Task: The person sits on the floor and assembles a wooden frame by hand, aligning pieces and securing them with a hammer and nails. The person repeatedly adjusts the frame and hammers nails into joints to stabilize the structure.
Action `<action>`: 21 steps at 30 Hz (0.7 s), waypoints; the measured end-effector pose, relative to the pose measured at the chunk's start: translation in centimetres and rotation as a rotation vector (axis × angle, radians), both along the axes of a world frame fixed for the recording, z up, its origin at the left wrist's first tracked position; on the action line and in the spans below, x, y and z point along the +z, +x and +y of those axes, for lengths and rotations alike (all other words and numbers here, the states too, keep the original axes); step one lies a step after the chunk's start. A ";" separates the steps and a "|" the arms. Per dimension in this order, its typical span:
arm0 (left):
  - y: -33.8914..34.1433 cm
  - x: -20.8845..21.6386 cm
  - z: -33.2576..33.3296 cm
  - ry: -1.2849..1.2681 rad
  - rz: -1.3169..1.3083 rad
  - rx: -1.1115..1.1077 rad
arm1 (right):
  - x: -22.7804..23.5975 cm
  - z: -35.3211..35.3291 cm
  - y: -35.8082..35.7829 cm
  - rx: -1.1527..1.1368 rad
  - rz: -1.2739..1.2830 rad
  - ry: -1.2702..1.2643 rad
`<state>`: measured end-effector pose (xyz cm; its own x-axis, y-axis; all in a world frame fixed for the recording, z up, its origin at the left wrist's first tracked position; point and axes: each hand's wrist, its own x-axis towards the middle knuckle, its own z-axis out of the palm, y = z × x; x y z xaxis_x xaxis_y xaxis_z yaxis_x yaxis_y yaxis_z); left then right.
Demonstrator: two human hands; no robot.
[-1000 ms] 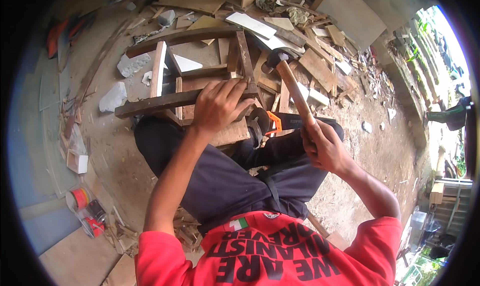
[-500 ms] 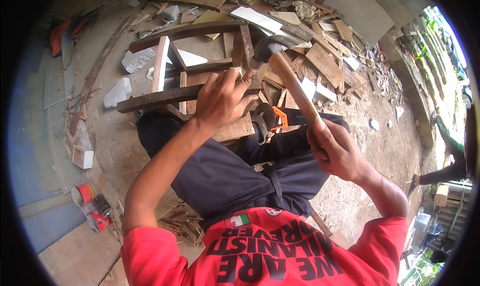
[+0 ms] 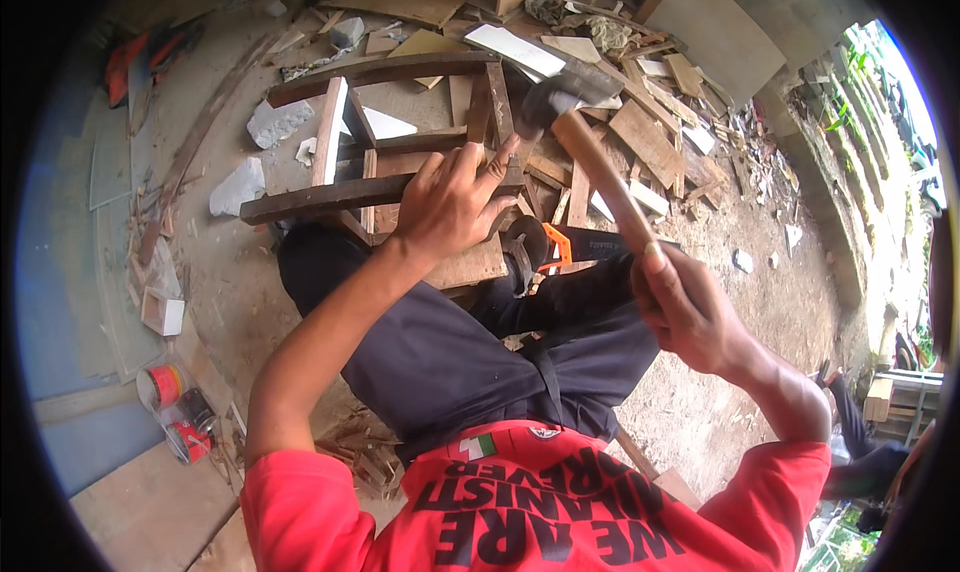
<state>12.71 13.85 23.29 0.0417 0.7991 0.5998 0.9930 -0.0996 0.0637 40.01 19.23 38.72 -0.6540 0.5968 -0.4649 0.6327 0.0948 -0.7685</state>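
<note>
A ladder-like frame of dark wood (image 3: 325,196) lies across my lap and the floor ahead, with one pale crosspiece at its left. My left hand (image 3: 448,204) grips the near rail close to its right end, fingers over the top and the index finger pointing toward the corner joint. In my right hand (image 3: 690,307) is a hammer (image 3: 607,180), held low on its wooden handle. Its dark, motion-blurred head hovers just right of the frame's corner, apart from the wood. Beneath the hammer, by my foot, lies a saw with an orange handle (image 3: 557,246).
Scrap boards (image 3: 648,132) and offcuts pile up beyond the frame. Pale broken chunks (image 3: 238,185) lie to its left. Red tins (image 3: 188,440) stand at the lower left. A low wall (image 3: 815,187) runs along the right, and another person's dark-clothed limb (image 3: 862,469) shows below it.
The hammer and my right hand have shifted slightly right, the head moving off the frame's corner. My left hand keeps its hold. The other person at the right edge has moved lower in view.
</note>
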 end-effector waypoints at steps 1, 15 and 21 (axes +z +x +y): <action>0.0 0.3 0.0 -0.003 -0.003 0.004 | -0.1 0.3 0.0 0.000 0.060 0.019; -1.5 2.6 1.3 -0.555 -0.162 0.063 | -12.7 3.3 -1.6 -0.313 0.397 -0.087; -3.6 5.7 3.0 -0.854 -0.193 -0.122 | -26.3 10.8 -2.1 -0.275 0.023 0.188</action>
<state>9.13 16.82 29.01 0.1156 0.9741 -0.1945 0.9427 -0.0459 0.3303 37.92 30.05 12.46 -0.4658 0.8262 -0.3169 0.6366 0.0642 -0.7685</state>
